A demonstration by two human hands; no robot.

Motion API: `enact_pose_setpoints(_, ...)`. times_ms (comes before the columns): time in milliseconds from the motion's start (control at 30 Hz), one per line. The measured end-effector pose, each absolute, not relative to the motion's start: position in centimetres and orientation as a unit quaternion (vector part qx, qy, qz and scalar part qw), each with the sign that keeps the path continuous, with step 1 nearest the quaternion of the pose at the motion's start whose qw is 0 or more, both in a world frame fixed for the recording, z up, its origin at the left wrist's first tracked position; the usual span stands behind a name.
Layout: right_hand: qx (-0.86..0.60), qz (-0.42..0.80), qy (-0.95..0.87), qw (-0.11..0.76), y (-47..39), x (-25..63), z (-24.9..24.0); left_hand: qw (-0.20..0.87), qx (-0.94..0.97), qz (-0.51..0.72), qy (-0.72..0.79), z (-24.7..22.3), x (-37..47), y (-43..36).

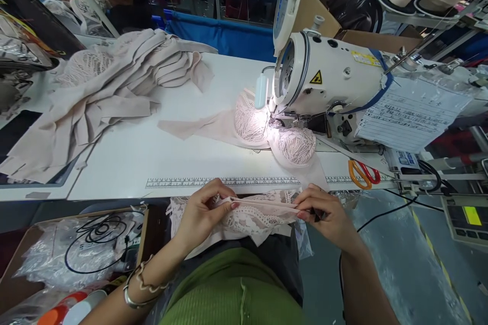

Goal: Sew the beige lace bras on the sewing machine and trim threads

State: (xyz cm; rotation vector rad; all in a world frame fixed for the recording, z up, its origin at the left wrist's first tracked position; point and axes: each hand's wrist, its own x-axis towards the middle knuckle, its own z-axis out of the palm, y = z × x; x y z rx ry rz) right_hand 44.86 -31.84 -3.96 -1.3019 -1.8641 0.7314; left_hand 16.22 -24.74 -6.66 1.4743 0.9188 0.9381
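Observation:
My left hand [208,213] pinches one end of a folded edge on a pale pink lace piece [255,216], thumb on top. At the other end of that edge, the fingers of my right hand [320,210] are closed on the same piece. The lace is stretched between both hands over my lap, just off the table's front edge. Beyond it, a pale pink bra [293,147] with lace cups lies under the lit needle area of a white sewing machine [324,71]. One long band of the bra trails left on the tabletop.
A heap of pale pink fabric pieces [114,76] covers the table's left side. Orange and red-handled scissors [360,173] lie at the right, near a ruler strip [229,182]. A box of plastic bags and cables [87,244] stands below left. A handwritten sheet [412,111] hangs on the machine.

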Motion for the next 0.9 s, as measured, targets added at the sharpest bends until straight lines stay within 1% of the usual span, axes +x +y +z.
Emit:
enact_pose_setpoints(133, -0.550, 0.216, -0.709, 0.384, -31.9, 44.2, -4.5, 0.518, 0.626, 0.431, 0.393, -6.9, 16.4, -25.1)
enact_pose_setpoints(267, -0.578, 0.174, -0.684, 0.410, -32.0, 43.2, -5.1, 0.501, 0.624, 0.444, 0.404, -7.2, 16.5, -25.3)
enact_pose_setpoints(467, -0.633, 0.163, -0.660, 0.370, -31.8, 42.9, -5.3, 0.508, 0.614, 0.438, 0.416, -7.4, 16.4, -25.1)
enact_pose_setpoints(600, -0.621, 0.212, -0.657, 0.370, -31.5, 43.5, -4.6, 0.523, 0.605, 0.430, 0.419, -7.7, 16.5, -25.3)
enact_pose_setpoints(733, -0.584, 0.323, -0.641, 0.379, -31.2, 44.5, -2.8, 0.560, 0.593, 0.422, 0.396, -7.6, 15.9, -25.0)
enact_pose_setpoints(833, -0.539, 0.398, -0.650, 0.359, -30.9, 44.2, -1.6, 0.612, 0.637, 0.320, 0.342, -6.6, 15.5, -24.5)
enact_pose_setpoints(900, -0.522, 0.415, -0.665, 0.337, -30.8, 43.1, -1.1, 0.623, 0.688, 0.237, 0.287, -5.8, 15.9, -24.3)
